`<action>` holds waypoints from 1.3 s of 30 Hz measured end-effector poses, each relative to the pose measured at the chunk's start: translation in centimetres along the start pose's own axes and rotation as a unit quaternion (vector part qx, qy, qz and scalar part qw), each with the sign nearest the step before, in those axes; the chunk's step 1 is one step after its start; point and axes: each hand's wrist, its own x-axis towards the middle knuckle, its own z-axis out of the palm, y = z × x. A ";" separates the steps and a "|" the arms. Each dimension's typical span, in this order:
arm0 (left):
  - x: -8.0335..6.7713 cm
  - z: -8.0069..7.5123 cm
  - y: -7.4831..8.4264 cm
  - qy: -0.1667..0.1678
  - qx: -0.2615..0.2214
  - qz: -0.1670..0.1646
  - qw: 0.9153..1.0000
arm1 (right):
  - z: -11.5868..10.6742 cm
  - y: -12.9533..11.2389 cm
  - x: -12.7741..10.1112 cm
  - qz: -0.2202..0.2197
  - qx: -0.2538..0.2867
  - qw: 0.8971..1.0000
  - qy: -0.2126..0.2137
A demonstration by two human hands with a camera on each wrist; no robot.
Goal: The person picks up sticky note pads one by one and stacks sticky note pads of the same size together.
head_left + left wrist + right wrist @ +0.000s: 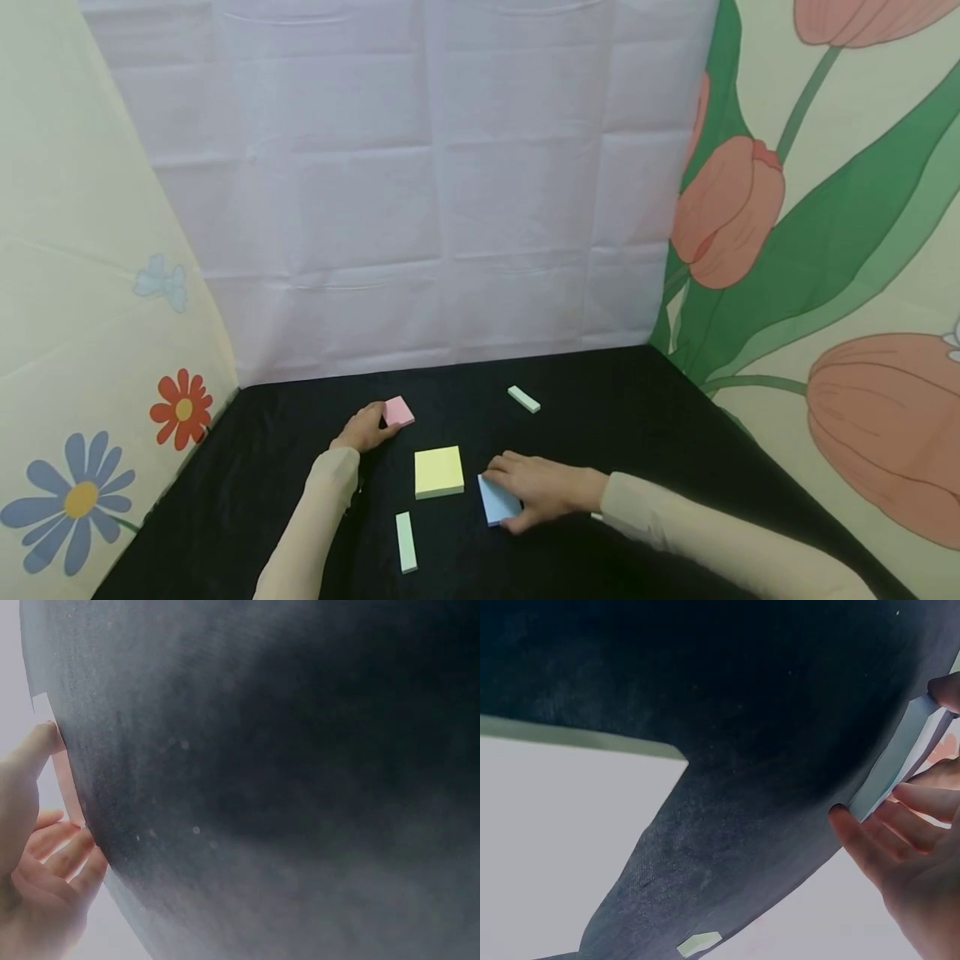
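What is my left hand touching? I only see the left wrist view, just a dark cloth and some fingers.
Observer: Your left hand grips a pink pad on the black table.
Child: What's my other hand doing?
Observer: The right hand holds a blue pad, fingers over its top edge and thumb at the near edge.
Child: Is anything between them?
Observer: Yes, a yellow pad lies flat between the two hands, touched by neither.
Child: Anything else?
Observer: Two pale green strips: one near your left sleeve, another farther back.
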 end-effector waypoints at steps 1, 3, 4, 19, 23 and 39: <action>0.0 0.0 0.0 0.001 0.000 0.001 1.000 | 0.0 0.1 0.1 0.003 0.001 1.000 0.000; 0.0 0.0 0.0 0.001 -0.002 0.002 1.000 | 0.0 0.2 0.2 0.008 0.002 1.000 -0.001; 0.0 0.0 0.0 0.001 -0.003 0.002 1.000 | 0.1 0.3 0.3 0.011 0.003 1.000 -0.002; 0.0 0.3 -0.1 0.006 -0.009 -0.003 1.000 | 0.1 1.3 1.0 0.051 0.005 0.999 -0.006; -0.1 0.2 0.0 0.009 -0.010 -0.004 1.000 | 0.2 1.6 1.2 0.053 -0.001 0.999 -0.001; -0.2 0.0 0.1 0.010 -0.007 -0.001 1.000 | 0.5 2.5 2.2 0.070 -0.014 0.997 -0.007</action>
